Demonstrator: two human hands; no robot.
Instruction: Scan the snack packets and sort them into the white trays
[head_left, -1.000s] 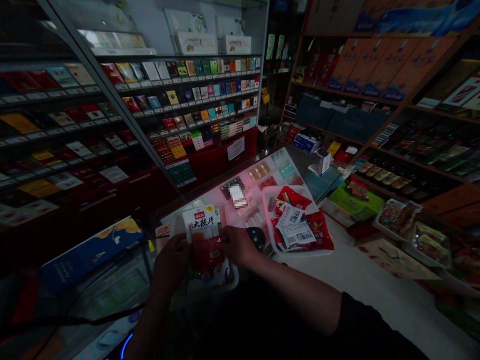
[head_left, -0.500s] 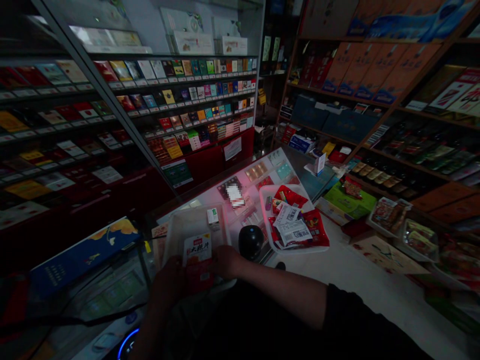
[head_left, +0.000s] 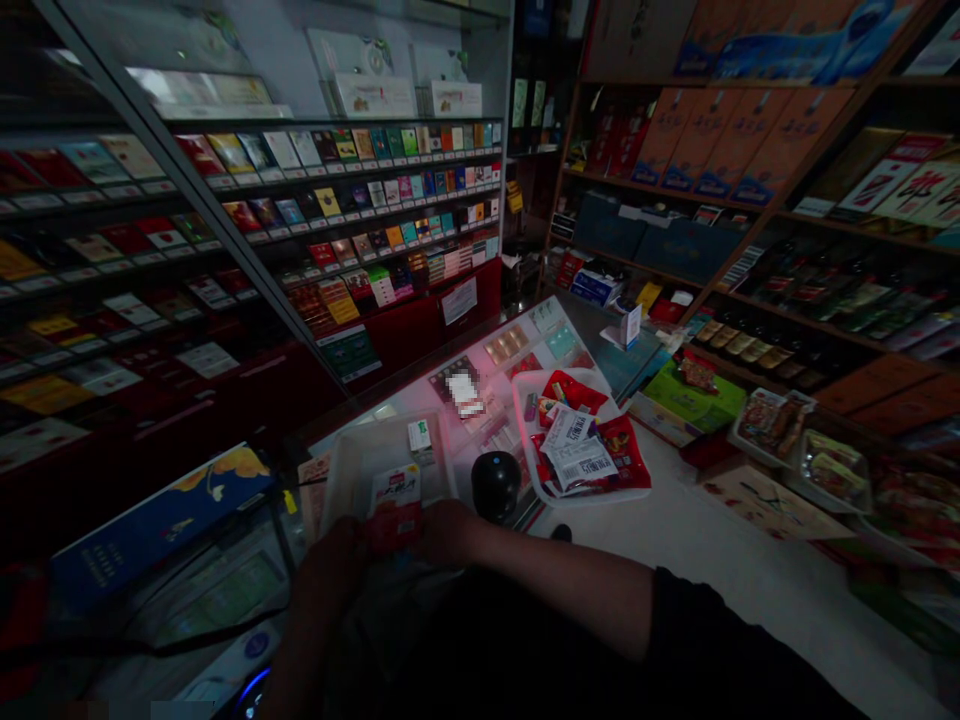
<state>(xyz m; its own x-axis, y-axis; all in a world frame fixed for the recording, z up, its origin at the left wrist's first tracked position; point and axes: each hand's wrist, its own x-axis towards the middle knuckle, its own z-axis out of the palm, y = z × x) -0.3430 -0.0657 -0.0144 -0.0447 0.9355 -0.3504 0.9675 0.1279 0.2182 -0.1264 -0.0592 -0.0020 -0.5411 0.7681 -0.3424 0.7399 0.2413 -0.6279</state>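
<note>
A red and white snack packet [head_left: 395, 508] with dark printed characters is held between my two hands over the near end of a white plastic basket [head_left: 358, 440]. My left hand [head_left: 339, 552] grips the packet's left edge, its fingers mostly lost in shadow. On the opposite edge, my right hand [head_left: 447, 533] is closed, fingertips hidden behind the packet. Inside the basket, a small white and green box [head_left: 419, 436] lies at the far right corner. Just right of my right hand stands a round black device [head_left: 496, 484].
A second white basket [head_left: 529, 448] holds red packets [head_left: 627, 450] and white packets with barcodes [head_left: 577, 450]. At left lies a long blue box [head_left: 161, 522]. Shelves of small packs [head_left: 360, 195] rise behind the glass counter [head_left: 487, 350]; snack trays [head_left: 832, 468] line the right.
The packet looks shorter in view, its lower part tilted or drawn up, with both hands still on it. The whole scene has shifted slightly left.
</note>
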